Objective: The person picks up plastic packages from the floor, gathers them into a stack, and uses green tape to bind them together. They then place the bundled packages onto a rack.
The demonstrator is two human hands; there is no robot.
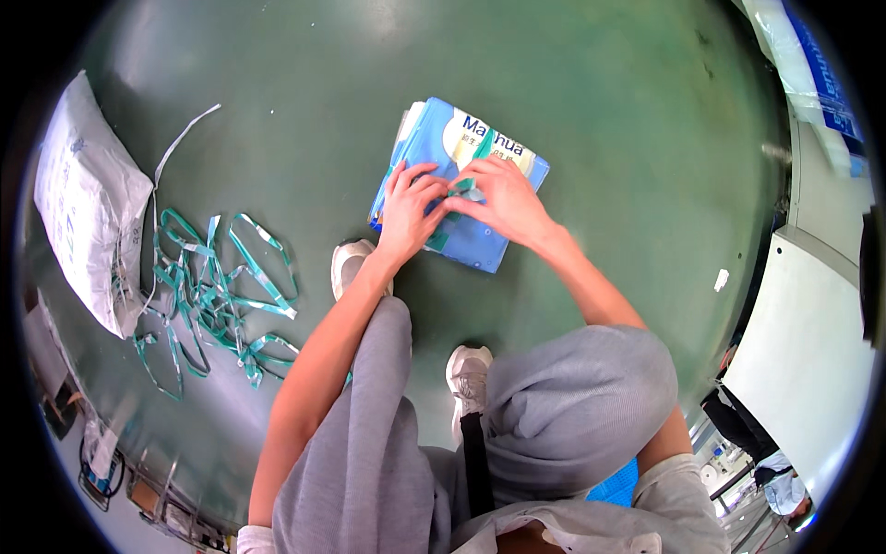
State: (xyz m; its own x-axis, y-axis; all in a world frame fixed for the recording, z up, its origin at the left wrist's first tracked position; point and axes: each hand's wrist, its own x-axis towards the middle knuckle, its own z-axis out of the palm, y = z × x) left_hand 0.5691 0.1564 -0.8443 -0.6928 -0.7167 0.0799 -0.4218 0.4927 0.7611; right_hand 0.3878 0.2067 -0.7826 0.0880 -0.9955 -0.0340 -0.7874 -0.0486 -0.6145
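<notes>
A flat stack of blue folded bags (434, 138) lies on the green floor (572, 102) in front of me. A green strap (484, 145) runs across the stack. My left hand (409, 210) and my right hand (504, 198) both rest on top of the stack, and their fingertips pinch the strap's ends together at the middle. I am crouched, with my grey-trousered knees and both pale shoes (348, 265) below the stack.
A tangle of loose green straps (214, 297) lies on the floor to the left, beside a white woven sack (88, 208). A white wall or panel (812, 351) stands at the right, with another person (761, 452) at its lower edge.
</notes>
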